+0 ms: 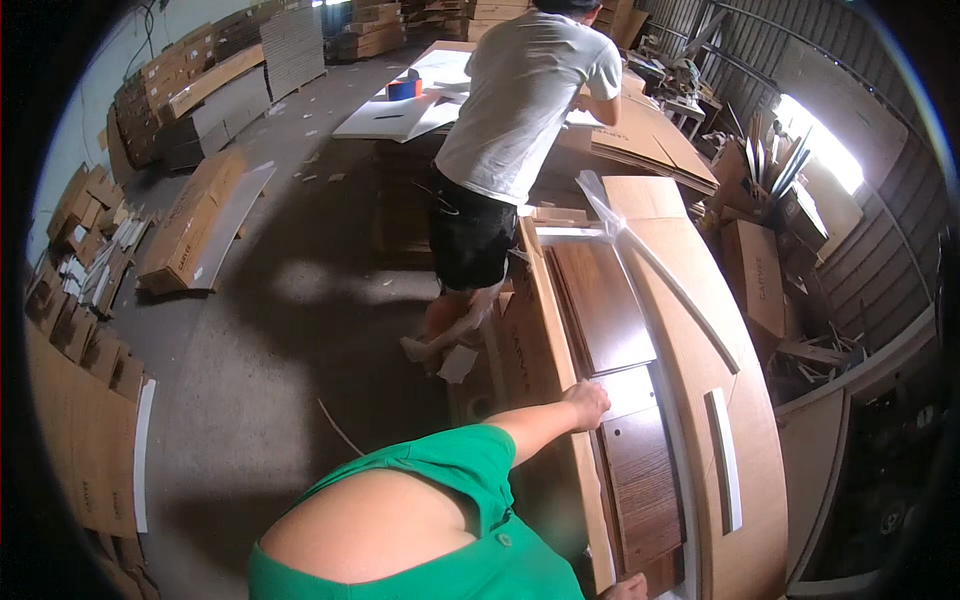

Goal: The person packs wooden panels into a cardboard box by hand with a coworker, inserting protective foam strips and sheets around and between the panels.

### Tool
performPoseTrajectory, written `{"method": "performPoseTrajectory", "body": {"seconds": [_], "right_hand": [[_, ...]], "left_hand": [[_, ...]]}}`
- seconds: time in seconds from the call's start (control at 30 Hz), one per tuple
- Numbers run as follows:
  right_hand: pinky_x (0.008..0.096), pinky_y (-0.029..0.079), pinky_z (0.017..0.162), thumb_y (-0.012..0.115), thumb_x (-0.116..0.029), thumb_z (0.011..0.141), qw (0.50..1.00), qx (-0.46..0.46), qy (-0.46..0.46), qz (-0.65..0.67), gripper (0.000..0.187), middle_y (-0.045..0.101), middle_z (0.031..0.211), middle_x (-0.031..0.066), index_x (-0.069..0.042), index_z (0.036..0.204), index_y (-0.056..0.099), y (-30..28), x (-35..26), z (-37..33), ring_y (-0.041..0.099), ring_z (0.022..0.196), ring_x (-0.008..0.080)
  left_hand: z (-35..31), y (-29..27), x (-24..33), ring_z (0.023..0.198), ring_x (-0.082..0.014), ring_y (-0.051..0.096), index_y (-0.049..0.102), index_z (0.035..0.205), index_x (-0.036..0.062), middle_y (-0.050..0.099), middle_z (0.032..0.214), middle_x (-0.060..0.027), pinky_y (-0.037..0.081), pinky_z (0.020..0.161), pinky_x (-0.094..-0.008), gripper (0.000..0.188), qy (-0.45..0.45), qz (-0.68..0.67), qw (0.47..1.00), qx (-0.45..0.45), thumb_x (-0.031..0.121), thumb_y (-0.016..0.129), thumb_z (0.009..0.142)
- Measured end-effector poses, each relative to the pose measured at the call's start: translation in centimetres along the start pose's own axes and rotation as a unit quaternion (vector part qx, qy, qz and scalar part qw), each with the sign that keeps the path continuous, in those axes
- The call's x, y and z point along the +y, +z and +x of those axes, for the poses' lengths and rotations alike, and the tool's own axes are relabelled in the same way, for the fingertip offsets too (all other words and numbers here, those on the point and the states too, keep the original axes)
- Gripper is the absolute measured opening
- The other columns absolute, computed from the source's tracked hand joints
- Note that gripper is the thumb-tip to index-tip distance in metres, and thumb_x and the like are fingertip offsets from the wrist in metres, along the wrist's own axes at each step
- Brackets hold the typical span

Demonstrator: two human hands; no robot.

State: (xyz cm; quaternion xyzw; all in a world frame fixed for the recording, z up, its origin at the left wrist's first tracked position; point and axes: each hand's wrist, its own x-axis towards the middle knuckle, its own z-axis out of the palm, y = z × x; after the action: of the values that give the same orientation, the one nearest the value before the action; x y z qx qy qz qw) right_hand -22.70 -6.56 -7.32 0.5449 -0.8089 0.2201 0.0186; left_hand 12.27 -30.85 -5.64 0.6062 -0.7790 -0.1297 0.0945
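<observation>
My left hand (588, 404) reaches over the near wall of a long open carton (565, 360). Its fingers are curled beside a bright, pale panel (630, 394) in the carton, and what they grip, if anything, is hidden. Dark brown wood-grain panels (645, 480) lie along the inside, one with a small round hole. Farther up the carton is a glossy brown panel (605, 305). Only part of my right hand (628, 588) shows at the lower edge, close to the carton's near end, and its fingers are mostly cut off.
Ahead, a person (530, 110) in a white shirt bends over a table with white boards (390, 117) and a tape roll (404, 90). A cardboard flap (690, 300) spreads rightward, bearing a white strip (724, 460). Carton stacks (85, 430) stand left; a long carton (190, 220) lies on the floor.
</observation>
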Motion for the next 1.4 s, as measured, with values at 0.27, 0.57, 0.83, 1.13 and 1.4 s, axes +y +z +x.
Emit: {"method": "performPoseTrajectory", "body": {"seconds": [0.27, 0.57, 0.83, 1.13, 1.4], "right_hand": [[0.0399, 0.045, 0.056, 0.051, -0.029, 0.086, 0.994, 0.035, -0.038, -0.097, 0.022, 0.065, 0.077, 0.0111, -0.012, 0.075, 0.061, 4.1, 5.0, 0.9, 0.059, 0.065, 0.0282], [0.0449, 0.043, 0.080, 0.037, -0.032, 0.089, 0.998, -0.044, -0.035, -0.030, 0.043, 0.062, 0.094, 0.0225, 0.002, 0.088, 0.064, -1.0, -6.6, 7.2, 0.057, 0.089, 0.0400], [0.0449, 0.043, 0.081, 0.040, -0.029, 0.088, 0.978, 0.007, -0.197, -0.071, 0.038, 0.062, 0.095, 0.0221, 0.002, 0.091, 0.063, -2.1, -9.2, 14.9, 0.057, 0.090, 0.0394], [0.0449, 0.043, 0.082, 0.045, -0.025, 0.087, 0.961, 0.006, -0.264, -0.076, 0.033, 0.062, 0.097, 0.0215, 0.002, 0.095, 0.062, 2.1, -8.6, 18.6, 0.057, 0.091, 0.0386], [0.0449, 0.043, 0.082, 0.048, -0.023, 0.086, 0.943, -0.024, -0.328, -0.056, 0.030, 0.061, 0.098, 0.0211, 0.002, 0.099, 0.061, 9.0, -6.4, 17.9, 0.057, 0.091, 0.0380]], "left_hand": [[0.2, -0.7, 0.3, 0.097, -0.0257, 0.058, 0.068, 0.085, 0.0073, 0.063, 0.096, -0.0103, 0.048, 0.083, -0.0430, 0.021, -0.003, -0.021, 1.000, 0.012, 0.021, 0.062, 0.070], [0.2, 2.1, -1.0, 0.101, -0.0264, 0.058, 0.067, 0.090, 0.0110, 0.062, 0.097, -0.0115, 0.048, 0.083, -0.0432, 0.021, -0.008, -0.163, 0.986, 0.044, 0.017, 0.056, 0.072], [1.3, -5.2, -15.8, 0.070, -0.0211, 0.059, 0.059, 0.069, 0.0065, 0.061, 0.072, -0.0097, 0.045, 0.062, -0.0351, 0.008, -0.036, -0.461, 0.765, 0.449, 0.010, 0.058, 0.075], [-19.9, -19.5, -44.3, 0.091, -0.0280, 0.062, 0.069, 0.087, 0.0114, 0.066, 0.095, -0.0104, 0.050, 0.079, -0.0376, 0.021, -0.407, -0.205, 0.759, 0.465, 0.024, 0.062, 0.071], [-45.8, -13.5, -47.7, 0.076, -0.0306, 0.062, 0.061, 0.102, -0.0024, 0.064, 0.085, -0.0166, 0.048, 0.067, -0.0416, 0.039, -0.624, -0.281, 0.668, 0.292, 0.020, 0.066, 0.071]]}}
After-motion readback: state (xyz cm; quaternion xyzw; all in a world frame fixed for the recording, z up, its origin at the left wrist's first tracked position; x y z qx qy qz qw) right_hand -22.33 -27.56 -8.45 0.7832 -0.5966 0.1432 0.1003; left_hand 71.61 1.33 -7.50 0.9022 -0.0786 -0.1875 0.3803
